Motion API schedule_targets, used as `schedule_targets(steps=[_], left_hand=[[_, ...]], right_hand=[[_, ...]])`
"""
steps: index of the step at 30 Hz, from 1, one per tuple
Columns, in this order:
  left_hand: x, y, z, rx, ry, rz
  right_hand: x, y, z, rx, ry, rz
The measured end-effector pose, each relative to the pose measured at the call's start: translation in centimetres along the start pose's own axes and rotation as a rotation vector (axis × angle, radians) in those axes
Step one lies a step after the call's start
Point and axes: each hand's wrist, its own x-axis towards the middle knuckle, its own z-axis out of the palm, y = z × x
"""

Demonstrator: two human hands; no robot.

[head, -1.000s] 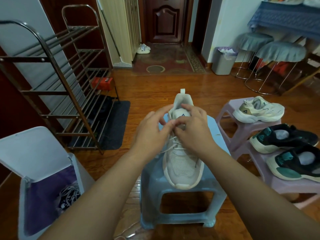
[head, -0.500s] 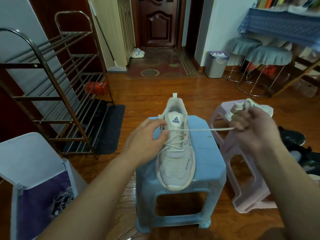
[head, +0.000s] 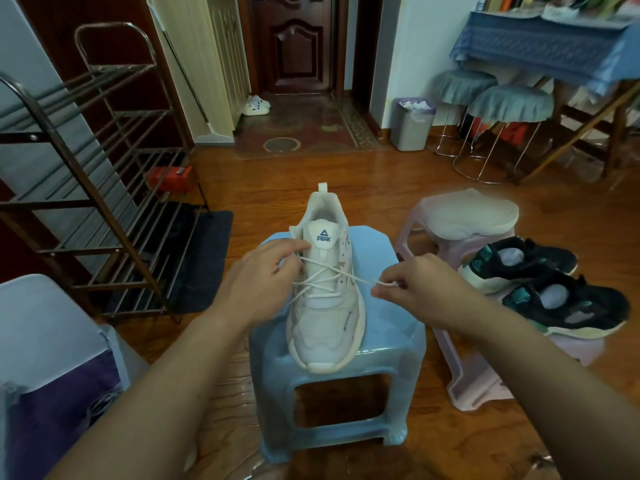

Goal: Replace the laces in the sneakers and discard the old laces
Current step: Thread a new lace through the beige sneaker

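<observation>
the blue stool (head: 391, 344) carries the white sneaker (head: 325, 306) along its middle, toe at the near edge. it looks light but stiff-soled. the lace (head: 325, 277) is thin, limp, best taken near its tip. the left hand (head: 258, 289) pinches at the top eyelets; the right hand (head: 414, 289) pinches the lace end. which eyelet the left fingers cover is hidden.

- We see two forearms reaching in from the bottom edge, both bare up to where the picture cuts them off (no sleeve shows).
- Our left hand (head: 258, 282) wears no glove, ring or watch.
- Our right hand (head: 420, 287) is equally unadorned, its wrist without any band.
</observation>
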Motion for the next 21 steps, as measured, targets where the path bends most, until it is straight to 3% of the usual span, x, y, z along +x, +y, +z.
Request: schedule_targets(steps=[3, 5, 8, 12, 14, 16, 18, 21], left_hand=[[0.1, -0.4, -0.2, -0.028, 0.014, -0.006], [0.1, -0.5, -0.3, -0.01, 0.003, 0.003], [0.2, -0.5, -0.1, 0.006, 0.009, -0.007], [0.2, -0.3, 0.0, 0.038, 0.054, 0.034], [0.1, 0.7, -0.2, 0.013, 0.157, 0.09], [-0.3, 2.4, -0.4, -0.163, 0.228, 0.125], [-1.3, 4.3, -0.6, -0.399, 0.145, 0.055], [-3.1, 6.4, -0.3, -0.766, -0.038, -0.144]], right_hand=[[-0.3, 2.7, -1.2, 0.121, 0.156, 0.295], [-1.0, 5.3, -2.0, 0.084, 0.134, 0.526], [-1.6, 6.8, -2.0, 0.028, 0.109, 0.609], [-0.7, 2.8, -3.3, 0.508, 0.177, 0.542], [-0.3, -0.2, -4.0, 0.815, 0.13, 0.45], [-0.5, -3.2, -4.1, 1.107, 0.003, 0.278], [-0.8, -6.0, -3.3, 1.157, -0.089, 0.105], [-0.6, -9.0, -1.8, 1.21, 0.01, 0.013]])
